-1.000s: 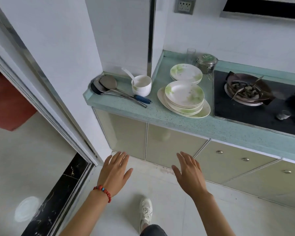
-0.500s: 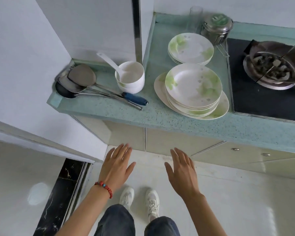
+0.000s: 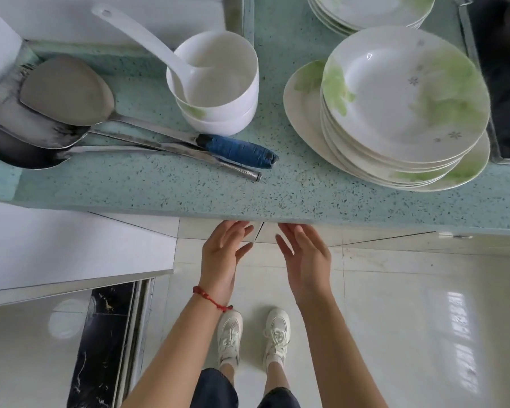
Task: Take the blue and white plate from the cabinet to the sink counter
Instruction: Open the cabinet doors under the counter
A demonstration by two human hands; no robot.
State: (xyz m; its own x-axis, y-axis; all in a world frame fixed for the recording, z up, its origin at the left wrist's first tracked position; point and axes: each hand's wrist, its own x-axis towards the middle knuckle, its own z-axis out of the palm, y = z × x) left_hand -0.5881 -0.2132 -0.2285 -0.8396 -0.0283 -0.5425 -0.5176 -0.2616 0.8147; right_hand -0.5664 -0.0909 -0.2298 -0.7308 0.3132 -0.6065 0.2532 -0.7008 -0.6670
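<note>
Speckled teal stone countertop (image 3: 165,189) spans the far side, above glossy pale cabinet doors (image 3: 365,235). Both my hands are released and empty: my left hand (image 3: 223,254) and right hand (image 3: 304,257) reach with spread fingers toward the door seam under the counter edge. No blue and white plate shows. Smooth green-and-white plates (image 3: 404,95) are stacked at far right; a white ladle (image 3: 147,39) sits in stacked round white bowls (image 3: 218,83).

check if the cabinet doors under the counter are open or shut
Shut, apparently: both doors meet at a thin seam under the counter edge, with the open left hand and right hand just reaching it.
</note>
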